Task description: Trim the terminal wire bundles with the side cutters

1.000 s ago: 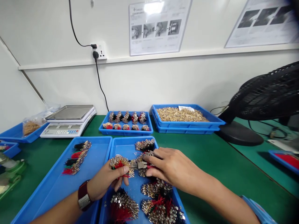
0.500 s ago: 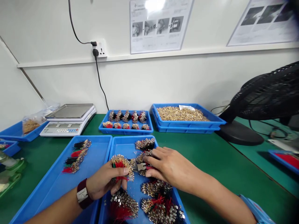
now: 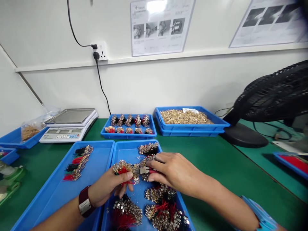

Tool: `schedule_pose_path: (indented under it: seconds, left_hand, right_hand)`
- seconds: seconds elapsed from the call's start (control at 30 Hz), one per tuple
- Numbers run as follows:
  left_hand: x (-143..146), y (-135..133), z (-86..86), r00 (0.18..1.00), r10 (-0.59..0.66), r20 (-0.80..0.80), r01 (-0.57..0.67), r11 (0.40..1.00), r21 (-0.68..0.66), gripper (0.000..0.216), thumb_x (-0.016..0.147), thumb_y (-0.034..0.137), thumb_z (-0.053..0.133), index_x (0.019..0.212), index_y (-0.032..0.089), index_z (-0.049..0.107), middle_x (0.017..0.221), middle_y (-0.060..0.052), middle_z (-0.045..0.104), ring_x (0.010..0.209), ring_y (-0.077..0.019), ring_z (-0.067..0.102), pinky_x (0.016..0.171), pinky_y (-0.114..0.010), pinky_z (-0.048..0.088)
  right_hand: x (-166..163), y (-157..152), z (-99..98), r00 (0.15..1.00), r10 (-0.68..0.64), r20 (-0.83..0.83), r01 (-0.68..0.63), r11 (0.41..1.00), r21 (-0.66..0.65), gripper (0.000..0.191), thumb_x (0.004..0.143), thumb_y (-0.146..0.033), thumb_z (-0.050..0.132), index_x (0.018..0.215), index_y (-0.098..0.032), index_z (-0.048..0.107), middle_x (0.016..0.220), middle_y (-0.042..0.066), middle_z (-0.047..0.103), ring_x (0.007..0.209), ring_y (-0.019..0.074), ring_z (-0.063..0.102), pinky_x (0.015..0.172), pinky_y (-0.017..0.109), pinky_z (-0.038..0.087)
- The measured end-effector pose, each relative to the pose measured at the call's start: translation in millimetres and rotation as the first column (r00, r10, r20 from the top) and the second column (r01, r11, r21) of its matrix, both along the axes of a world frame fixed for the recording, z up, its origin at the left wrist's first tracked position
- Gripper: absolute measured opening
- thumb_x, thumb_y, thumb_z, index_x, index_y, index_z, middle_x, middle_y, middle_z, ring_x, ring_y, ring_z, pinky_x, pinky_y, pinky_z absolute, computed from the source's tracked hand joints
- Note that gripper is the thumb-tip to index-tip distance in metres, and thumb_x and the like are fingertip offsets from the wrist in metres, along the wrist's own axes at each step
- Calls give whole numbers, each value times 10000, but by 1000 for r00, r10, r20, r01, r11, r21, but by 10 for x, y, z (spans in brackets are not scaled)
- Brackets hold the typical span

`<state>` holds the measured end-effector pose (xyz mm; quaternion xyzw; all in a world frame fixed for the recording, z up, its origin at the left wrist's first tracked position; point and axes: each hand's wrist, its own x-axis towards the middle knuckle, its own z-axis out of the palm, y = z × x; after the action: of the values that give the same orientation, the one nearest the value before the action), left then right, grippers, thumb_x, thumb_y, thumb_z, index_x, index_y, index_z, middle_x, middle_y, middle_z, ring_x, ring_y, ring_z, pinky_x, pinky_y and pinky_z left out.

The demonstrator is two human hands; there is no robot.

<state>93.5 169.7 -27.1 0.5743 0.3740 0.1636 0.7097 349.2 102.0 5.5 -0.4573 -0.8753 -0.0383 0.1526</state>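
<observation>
My left hand (image 3: 112,184) is closed around a bundle of wires (image 3: 124,170), red and dark, with gold and silver metal terminals fanned out at the top. My right hand (image 3: 172,171) grips a pair of pliers (image 3: 143,171) with red handles. The jaws point left and reach the terminals at the bundle's right side; whether they pinch one is too small to tell. Both hands are over the right blue tray (image 3: 125,146). More bundles of terminal-ended wires (image 3: 127,211) lie in it, in front of my left hand and along the right side.
On the left, another blue tray (image 3: 96,150) holds a row of wire bundles (image 3: 78,162). Behind stand a scale (image 3: 68,125), a small tray of bundles (image 3: 128,136) and stacked trays (image 3: 192,132) of gold terminals. A black fan (image 3: 243,138) stands at right.
The pliers' jaws have shifted slightly left and up, closer in to the bundle's terminals. My left hand keeps its hold on the bundle. The camera view has shifted a little.
</observation>
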Motion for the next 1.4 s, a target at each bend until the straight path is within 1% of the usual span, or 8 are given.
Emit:
schedule_pose_path:
  seconds: [0.1, 0.3, 0.53, 0.73, 0.93, 1.13, 1.27, 1.4]
  left_hand:
    - [3, -13, -31, 1000, 6, 2, -6, 998, 60, 515, 808, 666, 723, 768, 156, 655, 662, -15, 731, 407, -54, 454, 461, -222, 274]
    - [-12, 2, -138, 999, 41, 5, -41, 992, 116, 499, 841, 661, 690, 795, 167, 636, 663, -21, 746, 381, -64, 443, 455, -232, 304]
    - [-5, -10, -102, 1000, -7, -11, 9, 989, 148, 535, 818, 695, 689, 766, 166, 625, 655, -16, 738, 381, -57, 439, 438, -222, 295]
    - [-18, -23, -103, 1000, -20, -1, 20, 988, 152, 543, 802, 699, 711, 825, 162, 634, 647, -8, 732, 388, -58, 445, 441, -217, 304]
    - [-33, -11, -110, 1000, -22, -6, 23, 984, 175, 538, 795, 688, 729, 798, 158, 636, 646, -17, 729, 398, -58, 448, 453, -226, 316]
    - [-38, 7, -172, 1000, 21, -7, -20, 987, 159, 546, 796, 685, 727, 871, 149, 652, 671, -23, 747, 408, -62, 467, 457, -226, 338]
    - [-24, 0, -159, 999, 27, -22, -23, 988, 151, 561, 791, 693, 722, 878, 144, 646, 672, -24, 749, 402, -59, 459, 451, -224, 336]
    - [-19, -1, -138, 999, 47, -25, -42, 985, 165, 532, 814, 661, 715, 904, 142, 646, 670, -20, 749, 396, -55, 448, 451, -219, 318]
  right_hand:
    - [7, -6, 16, 999, -30, 19, 29, 999, 25, 539, 1064, -591, 339, 1124, -181, 684, 786, 33, 595, 665, 185, 547, 601, 334, 334]
    - [16, 3, -10, 997, -52, 55, 48, 996, 71, 547, 1067, -586, 330, 1147, -180, 688, 797, 45, 601, 688, 204, 566, 623, 350, 371]
    - [17, 23, -36, 998, -48, 48, 46, 998, 35, 559, 1070, -591, 317, 1170, -182, 683, 819, 56, 613, 708, 211, 571, 637, 350, 379]
    - [30, 14, -27, 1000, -8, 28, 10, 998, -69, 567, 1057, -614, 328, 1144, -183, 687, 846, 62, 609, 718, 211, 564, 661, 358, 405]
    - [30, 21, -21, 1000, 5, 12, -3, 995, -96, 567, 1064, -605, 317, 1139, -177, 681, 864, 68, 614, 741, 213, 573, 675, 361, 413]
    - [27, 33, -41, 999, 19, 41, -17, 999, -33, 559, 1063, -609, 310, 985, -179, 659, 799, 42, 589, 672, 181, 518, 626, 341, 343]
    - [25, 24, -34, 998, 23, 55, -20, 998, -53, 510, 1070, -580, 342, 905, -186, 620, 771, 32, 578, 661, 170, 502, 605, 337, 297]
    - [25, 12, -14, 999, 50, -11, -50, 996, -73, 516, 1064, -598, 343, 980, -190, 646, 793, 33, 603, 674, 175, 521, 596, 335, 299]
